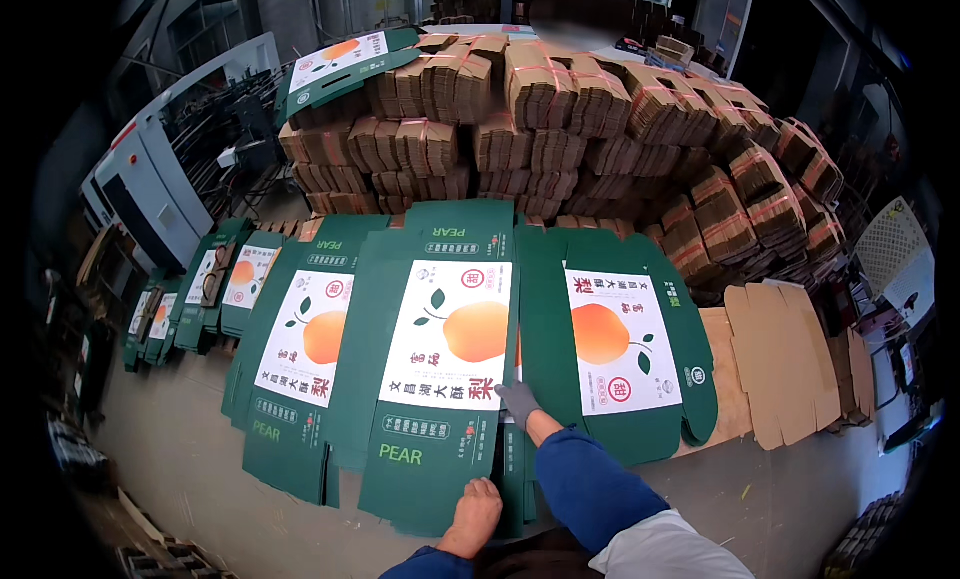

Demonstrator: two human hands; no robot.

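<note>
Bare left hand (474, 514) fingers rest on green carton (440, 379).

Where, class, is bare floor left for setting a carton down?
Bare concrete floor lies left of the flat green printed cartons, and more to the right below the plain brown cardboard sheets. Behind, the strapped brown cardboard bundles crowd everything.

The grey concrete floor (180, 459) carries overlapping stacks of flat green fruit cartons (440, 379) in the middle, plain brown cardboard sheets (785, 359) to the right, and strapped bundles of brown cardboard (560, 129) piled high at the far side.
</note>
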